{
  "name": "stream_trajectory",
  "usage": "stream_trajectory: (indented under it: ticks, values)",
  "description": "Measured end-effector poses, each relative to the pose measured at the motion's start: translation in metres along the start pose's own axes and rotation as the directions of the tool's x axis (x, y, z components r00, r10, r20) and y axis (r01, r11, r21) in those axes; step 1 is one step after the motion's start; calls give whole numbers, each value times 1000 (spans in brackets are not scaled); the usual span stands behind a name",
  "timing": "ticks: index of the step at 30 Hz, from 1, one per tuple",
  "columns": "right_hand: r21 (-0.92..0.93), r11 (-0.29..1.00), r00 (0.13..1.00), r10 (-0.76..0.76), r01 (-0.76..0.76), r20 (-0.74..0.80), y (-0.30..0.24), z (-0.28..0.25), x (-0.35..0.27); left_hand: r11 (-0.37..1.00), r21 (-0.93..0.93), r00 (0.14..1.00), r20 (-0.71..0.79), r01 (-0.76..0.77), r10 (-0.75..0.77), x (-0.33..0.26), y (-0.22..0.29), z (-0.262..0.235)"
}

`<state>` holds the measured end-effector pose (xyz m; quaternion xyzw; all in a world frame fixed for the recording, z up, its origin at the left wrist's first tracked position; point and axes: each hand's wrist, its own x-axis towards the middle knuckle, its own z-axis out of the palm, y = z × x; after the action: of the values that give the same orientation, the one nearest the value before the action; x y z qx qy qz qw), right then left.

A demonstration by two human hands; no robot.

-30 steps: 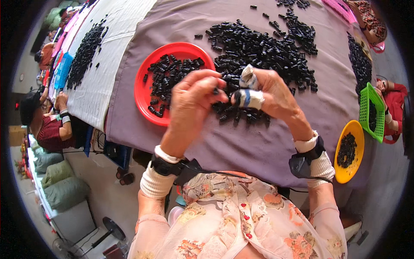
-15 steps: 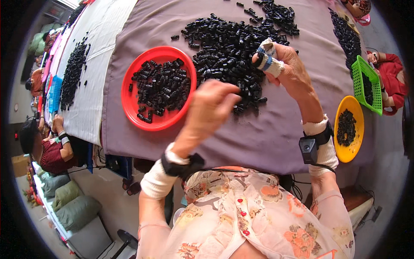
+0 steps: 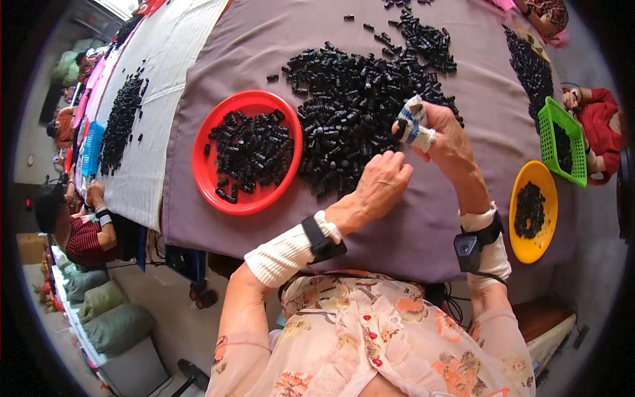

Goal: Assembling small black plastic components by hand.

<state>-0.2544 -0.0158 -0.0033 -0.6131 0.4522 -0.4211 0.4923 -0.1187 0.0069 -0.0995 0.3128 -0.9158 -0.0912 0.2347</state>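
Observation:
A large pile of small black cylindrical pieces lies on the mauve tablecloth before me. My right hand is raised over the pile's right side, its fingers bent and striped cloth wraps on two of its digits. A small black piece shows at the wrapped tips, pinched there. Just below and left of it, my left hand is closed, knuckles up, at the pile's near edge. Whatever its fingertips hold is hidden. To the left, a red round tray contains many such black pieces.
At the right edge stand a yellow plate with dark bits and a green basket. Another black heap lies beyond them. Left, a white cloth bears more pieces and a blue basket. Other people sit at both sides.
My left hand has moved right, from near the red tray to beside my right hand, and its fingers have closed. The right hand keeps its pinch. The whole view has shifted slightly.

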Motion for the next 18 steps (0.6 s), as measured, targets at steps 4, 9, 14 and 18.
stream_trajectory:
  ticks: [4,9,14,18]
  values:
    - [44,999,999,10,-12,34,-5,10,3,455,-819,856,83,350,-511,-9,-24,-75]
    - [94,995,978,22,-43,209,-4,41,13,-382,-920,787,168,-91,-594,-38,-53,-123]
    - [77,997,954,-35,12,297,-23,74,26,-466,-871,784,177,-158,-596,-44,-40,-135]
    - [-35,996,956,-69,83,286,-39,83,30,-474,-861,747,191,-185,-637,-46,-34,-142]
